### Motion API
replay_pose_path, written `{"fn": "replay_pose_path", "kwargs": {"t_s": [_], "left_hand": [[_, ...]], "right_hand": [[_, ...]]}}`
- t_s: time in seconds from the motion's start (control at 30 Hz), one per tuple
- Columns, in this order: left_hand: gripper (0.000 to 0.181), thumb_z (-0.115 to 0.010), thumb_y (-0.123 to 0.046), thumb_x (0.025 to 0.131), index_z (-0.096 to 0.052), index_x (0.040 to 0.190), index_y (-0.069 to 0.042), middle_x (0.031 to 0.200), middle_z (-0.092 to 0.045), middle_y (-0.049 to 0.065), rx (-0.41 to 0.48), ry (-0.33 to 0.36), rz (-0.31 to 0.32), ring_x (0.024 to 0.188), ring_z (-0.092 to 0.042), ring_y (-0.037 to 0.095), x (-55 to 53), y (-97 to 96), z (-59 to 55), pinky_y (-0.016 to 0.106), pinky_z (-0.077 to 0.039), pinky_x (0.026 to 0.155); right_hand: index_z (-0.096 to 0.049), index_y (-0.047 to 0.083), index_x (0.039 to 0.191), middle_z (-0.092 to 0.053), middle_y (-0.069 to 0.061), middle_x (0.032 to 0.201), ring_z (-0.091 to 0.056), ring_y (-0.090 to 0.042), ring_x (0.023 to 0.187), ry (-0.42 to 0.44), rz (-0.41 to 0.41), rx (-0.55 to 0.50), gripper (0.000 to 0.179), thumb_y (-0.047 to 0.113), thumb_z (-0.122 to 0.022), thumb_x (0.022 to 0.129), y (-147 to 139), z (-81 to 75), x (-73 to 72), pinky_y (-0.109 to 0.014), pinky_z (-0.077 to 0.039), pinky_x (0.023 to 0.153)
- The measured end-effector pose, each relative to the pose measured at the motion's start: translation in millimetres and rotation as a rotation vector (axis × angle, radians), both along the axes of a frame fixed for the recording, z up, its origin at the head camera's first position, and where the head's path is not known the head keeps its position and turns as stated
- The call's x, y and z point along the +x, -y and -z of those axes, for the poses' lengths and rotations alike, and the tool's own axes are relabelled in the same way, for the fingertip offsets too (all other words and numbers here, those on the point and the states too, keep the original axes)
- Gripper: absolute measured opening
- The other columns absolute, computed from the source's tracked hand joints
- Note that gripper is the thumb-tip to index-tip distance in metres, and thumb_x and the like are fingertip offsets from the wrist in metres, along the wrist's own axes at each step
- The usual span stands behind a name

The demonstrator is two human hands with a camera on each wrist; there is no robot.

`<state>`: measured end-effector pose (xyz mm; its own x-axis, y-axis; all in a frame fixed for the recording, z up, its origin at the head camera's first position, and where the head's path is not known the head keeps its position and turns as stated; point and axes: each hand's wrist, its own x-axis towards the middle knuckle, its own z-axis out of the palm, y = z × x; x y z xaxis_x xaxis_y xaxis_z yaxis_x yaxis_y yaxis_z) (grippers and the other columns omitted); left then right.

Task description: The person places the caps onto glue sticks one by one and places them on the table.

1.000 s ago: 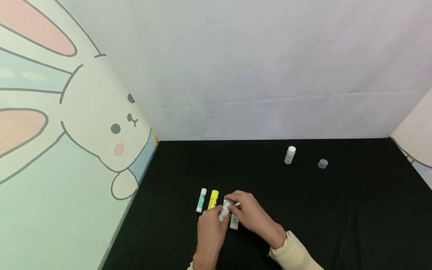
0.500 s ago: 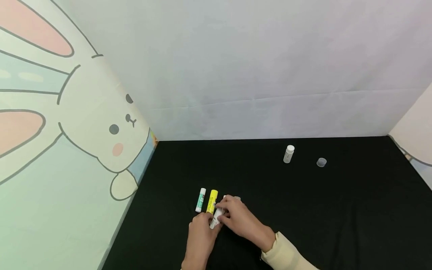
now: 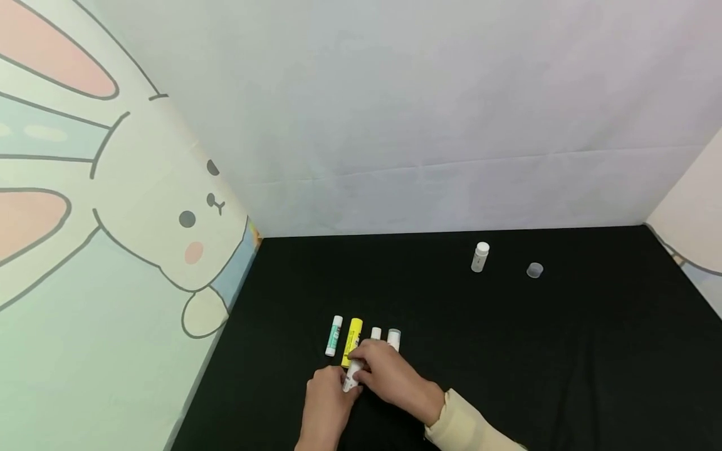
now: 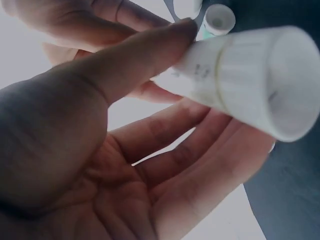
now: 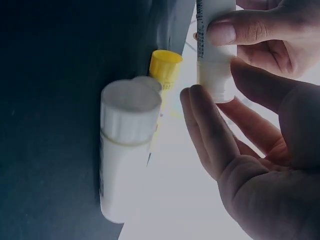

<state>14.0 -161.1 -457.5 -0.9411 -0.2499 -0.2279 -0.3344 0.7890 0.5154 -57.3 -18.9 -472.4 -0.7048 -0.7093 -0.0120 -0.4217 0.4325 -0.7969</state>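
Near the front of the black table, both hands hold one white glue stick (image 3: 352,378) at a tilt. My left hand (image 3: 325,404) grips its lower part between thumb and fingers; the left wrist view shows the glue stick's round base (image 4: 295,82) close up. Its upper end is pinched by my right hand (image 3: 389,374), thumb on one side and fingertips on the other, as the right wrist view shows. Just beyond the hands lie a green-and-white glue stick (image 3: 334,336), a yellow one (image 3: 353,338) and two white ones, a thin stick (image 3: 375,333) and a thick stick (image 3: 393,339), partly hidden by my right hand.
Farther back on the black tablecloth (image 3: 564,351) are a white capped tube (image 3: 480,257) and a small translucent cap (image 3: 534,270). A pale wall sheet (image 3: 429,113) closes off the rear, and a rabbit-print sheet (image 3: 130,263) stands along the left edge.
Both hands have moved left and nearer the person with the white glue stick between them. The tops of two white glue sticks behind the right hand now show.
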Motion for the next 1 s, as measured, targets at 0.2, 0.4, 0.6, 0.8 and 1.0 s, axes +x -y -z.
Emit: {"fn": "replay_pose_path", "kwargs": {"t_s": [0.2, 0.4, 0.6, 0.8, 1.0], "left_hand": [[0.027, -0.090, -0.010, 0.080, -0.066, 0.068, -0.009, 0.061, -0.057, 0.001, -0.042, 0.055, -0.028, 0.055, -0.055, 0.018, 1.3, 6.0, 11.4, 0.033, -0.043, 0.053], [0.030, -0.092, -0.008, 0.077, -0.064, 0.065, -0.008, 0.060, -0.058, 0.002, -0.038, 0.038, -0.052, 0.055, -0.058, 0.020, 3.2, 3.5, 8.0, 0.034, -0.044, 0.051], [0.028, -0.091, -0.007, 0.078, -0.065, 0.067, -0.006, 0.059, -0.058, 0.003, -0.049, 0.057, -0.073, 0.056, -0.060, 0.020, 2.9, 1.0, 7.4, 0.034, -0.044, 0.051], [0.029, -0.093, -0.007, 0.076, -0.064, 0.070, -0.004, 0.060, -0.057, 0.005, -0.068, 0.068, -0.080, 0.056, -0.061, 0.022, 1.9, -0.2, 8.7, 0.036, -0.046, 0.052], [0.028, -0.094, -0.008, 0.075, -0.067, 0.076, 0.000, 0.063, -0.059, 0.007, -0.091, 0.089, -0.086, 0.057, -0.062, 0.023, 0.5, -0.9, 10.6, 0.039, -0.050, 0.053]], "right_hand": [[-0.079, 0.009, 0.114, -0.074, 0.004, 0.108, -0.066, -0.003, 0.100, -0.077, -0.048, 0.047, 0.023, 0.002, -0.080, 0.092, 9.8, 3.4, 3.7, -0.024, -0.056, 0.084], [-0.079, 0.006, 0.114, -0.072, -0.002, 0.107, -0.064, -0.008, 0.099, -0.191, -0.083, 0.045, 0.020, 0.004, -0.079, 0.094, 14.1, 20.0, 4.1, -0.024, -0.055, 0.084], [-0.079, 0.006, 0.111, -0.071, 0.000, 0.104, -0.065, -0.007, 0.097, -0.198, -0.072, 0.049, 0.022, -0.001, -0.080, 0.091, 15.4, 12.1, 7.0, -0.023, -0.055, 0.082], [-0.080, 0.007, 0.109, -0.073, 0.000, 0.105, -0.067, -0.007, 0.099, -0.183, -0.046, 0.067, 0.022, -0.003, -0.081, 0.089, 17.5, 8.9, 7.7, -0.024, -0.056, 0.085], [-0.080, 0.007, 0.105, -0.071, 0.001, 0.100, -0.066, -0.007, 0.096, -0.188, -0.028, 0.065, 0.021, -0.004, -0.080, 0.088, 20.1, 13.4, 7.6, -0.022, -0.055, 0.082]]}}
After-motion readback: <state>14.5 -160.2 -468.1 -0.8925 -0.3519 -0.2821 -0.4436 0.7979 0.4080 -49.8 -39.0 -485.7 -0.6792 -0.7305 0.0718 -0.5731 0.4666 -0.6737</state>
